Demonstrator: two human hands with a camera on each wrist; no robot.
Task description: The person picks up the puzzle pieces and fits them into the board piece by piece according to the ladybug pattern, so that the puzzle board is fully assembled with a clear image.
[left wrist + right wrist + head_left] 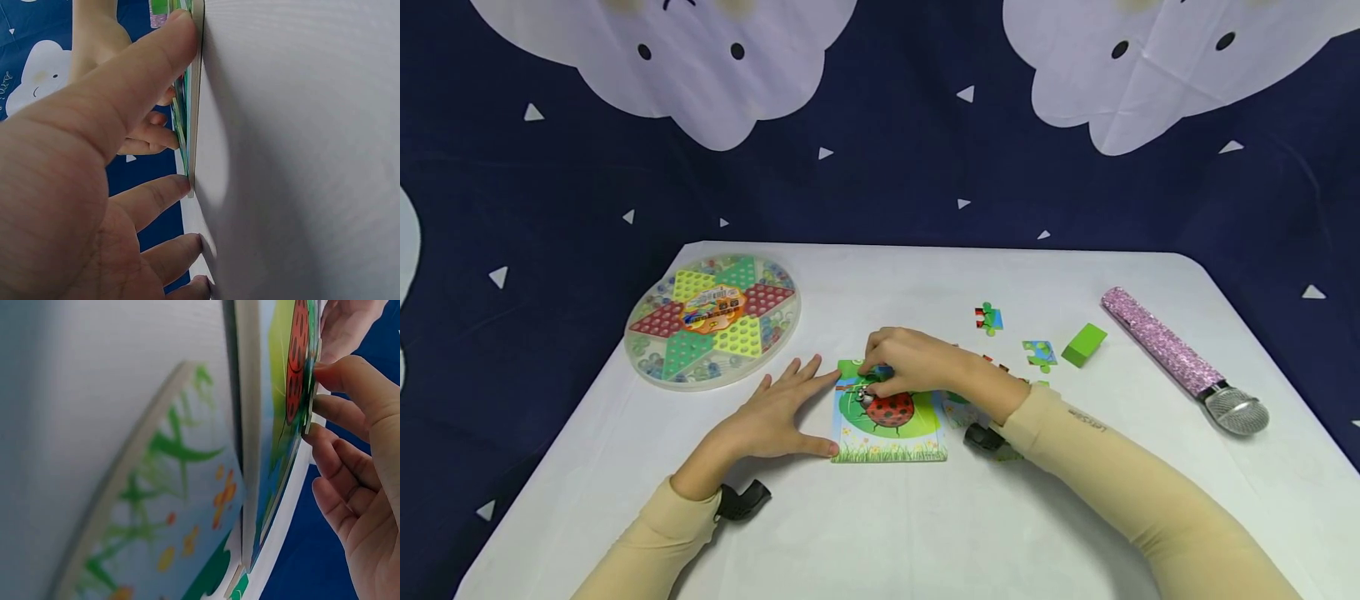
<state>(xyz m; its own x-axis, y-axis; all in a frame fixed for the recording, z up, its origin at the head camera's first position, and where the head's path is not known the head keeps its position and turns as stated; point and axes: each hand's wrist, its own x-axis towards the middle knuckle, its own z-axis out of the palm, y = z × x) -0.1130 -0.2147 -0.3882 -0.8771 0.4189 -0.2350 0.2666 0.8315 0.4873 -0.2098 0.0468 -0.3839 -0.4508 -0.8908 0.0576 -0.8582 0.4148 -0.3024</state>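
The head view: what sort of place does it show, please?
Probably a children's play area, perhaps a staged one: a dark-blue cloth with cartoon clouds forms the backdrop, and the white table bears a ladybird puzzle and a round marble board game.

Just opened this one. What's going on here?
Someone is working on a ladybug jigsaw puzzle. The right grip pinches a puzzle piece over its upper left; whether it is seated is unclear. The left grip is spread, thumb and index finger at the puzzle's left edge. Loose pieces, a green block and a glittery pink microphone lie to the right. A Chinese checkers board sits to the left.
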